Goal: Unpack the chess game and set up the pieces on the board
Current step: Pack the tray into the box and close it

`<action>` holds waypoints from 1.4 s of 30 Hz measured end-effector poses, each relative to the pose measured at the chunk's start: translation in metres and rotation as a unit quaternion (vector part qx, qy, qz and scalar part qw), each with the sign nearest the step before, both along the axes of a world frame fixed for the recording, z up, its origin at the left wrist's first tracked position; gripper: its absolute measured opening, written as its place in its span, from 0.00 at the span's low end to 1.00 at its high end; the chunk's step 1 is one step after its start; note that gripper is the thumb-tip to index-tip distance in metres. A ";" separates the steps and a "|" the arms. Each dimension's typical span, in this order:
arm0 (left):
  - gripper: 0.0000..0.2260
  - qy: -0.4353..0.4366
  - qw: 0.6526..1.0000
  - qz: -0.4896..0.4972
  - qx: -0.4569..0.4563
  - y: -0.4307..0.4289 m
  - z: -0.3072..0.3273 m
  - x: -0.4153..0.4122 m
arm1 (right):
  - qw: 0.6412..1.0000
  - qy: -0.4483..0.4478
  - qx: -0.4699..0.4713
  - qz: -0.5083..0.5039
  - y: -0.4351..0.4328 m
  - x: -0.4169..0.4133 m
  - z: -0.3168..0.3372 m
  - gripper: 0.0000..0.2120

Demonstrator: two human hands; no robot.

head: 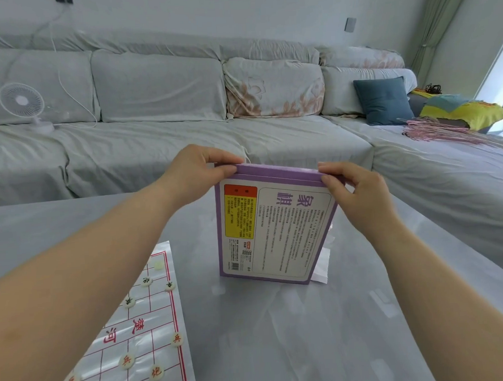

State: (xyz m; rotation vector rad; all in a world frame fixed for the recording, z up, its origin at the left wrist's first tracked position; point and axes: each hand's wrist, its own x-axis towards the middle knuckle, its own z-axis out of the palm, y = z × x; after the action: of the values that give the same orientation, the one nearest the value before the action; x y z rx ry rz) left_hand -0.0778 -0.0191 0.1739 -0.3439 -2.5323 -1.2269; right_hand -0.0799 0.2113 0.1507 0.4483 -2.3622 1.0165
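Okay, I'm dead centre on the purple xiangqi box (278,226). It stands upright on its lower edge on the grey table (281,334) with the printed back panel facing me. My left hand (198,171) pinches the top corner at eleven o'clock and my right hand (352,191) pinches the top corner at one o'clock, thumbs on the near side and fingers curled over the top edge. A scrap of clear wrapper (321,269) peeks out behind the box at about four o'clock.

Down at seven o'clock the printed board sheet (141,336) is already spread flat, and round pieces (126,361) sit on its lines, red characters nearer me and black ones further up. My left forearm hides much of that sheet, so I can't count them.

My read is that the unpacking is largely done and the setup is well under way. I can't tell whether the box is empty or holds more pieces. What's left looks like dealing with this box and checking the hidden half of the board.
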 end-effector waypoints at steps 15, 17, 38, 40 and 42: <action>0.15 0.075 0.992 0.100 0.031 0.021 -0.032 0.012 | 0.998 0.054 -0.012 -0.014 -0.011 0.013 -0.023 0.14; 0.21 -0.055 0.982 0.109 0.145 0.026 -0.029 0.016 | 0.985 -0.032 -0.170 -0.001 -0.016 0.020 -0.019 0.10; 0.08 -0.391 0.786 0.078 0.473 0.028 -0.093 0.157 | 0.697 -0.467 -0.541 0.044 0.012 0.141 -0.075 0.06; 0.04 -0.420 0.777 0.060 0.464 0.027 -0.097 0.162 | 0.695 -0.463 -0.546 0.072 0.016 0.146 -0.083 0.09; 0.05 -0.435 0.779 0.039 0.450 0.026 -0.100 0.165 | 0.696 -0.456 -0.547 0.095 0.019 0.150 -0.088 0.10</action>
State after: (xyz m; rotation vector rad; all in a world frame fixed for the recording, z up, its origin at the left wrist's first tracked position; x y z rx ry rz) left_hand 0.0867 0.0069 0.0737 0.7067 -2.0401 -2.7972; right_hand 0.0702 0.2305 0.0624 -0.4081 -1.7739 2.9468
